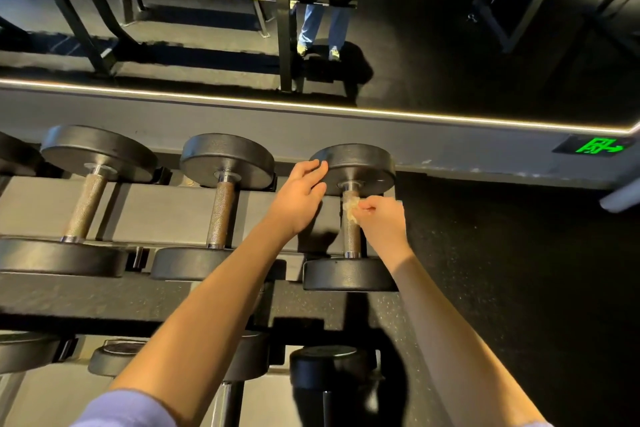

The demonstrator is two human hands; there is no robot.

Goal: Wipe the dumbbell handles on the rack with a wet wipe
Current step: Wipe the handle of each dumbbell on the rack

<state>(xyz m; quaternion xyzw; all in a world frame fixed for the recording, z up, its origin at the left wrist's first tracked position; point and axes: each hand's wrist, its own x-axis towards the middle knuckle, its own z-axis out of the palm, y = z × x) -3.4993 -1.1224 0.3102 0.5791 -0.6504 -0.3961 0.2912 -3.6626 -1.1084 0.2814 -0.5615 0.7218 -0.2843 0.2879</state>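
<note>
Centre-right of frame, on the rack (162, 208): wet wipe (350, 209) sits on the upper end of the rightmost dumbbell handle (351, 237), pinched by the right grip (382, 222). Left grip (300, 198), fingers relaxed, touches the far head (358, 165). Step: wiping this handle. Next move likely needs a stroke down toward the near head.

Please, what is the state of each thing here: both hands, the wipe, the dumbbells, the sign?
right hand: pinches the wet wipe.
left hand: fingers relaxed, touching the far head of the right dumbbell.
wet wipe: crumpled, pressed on the handle of the right dumbbell.
right dumbbell: lying on the rack.
middle dumbbell: racked, untouched.
left dumbbell: racked, untouched.
exit sign: lit green.
</note>
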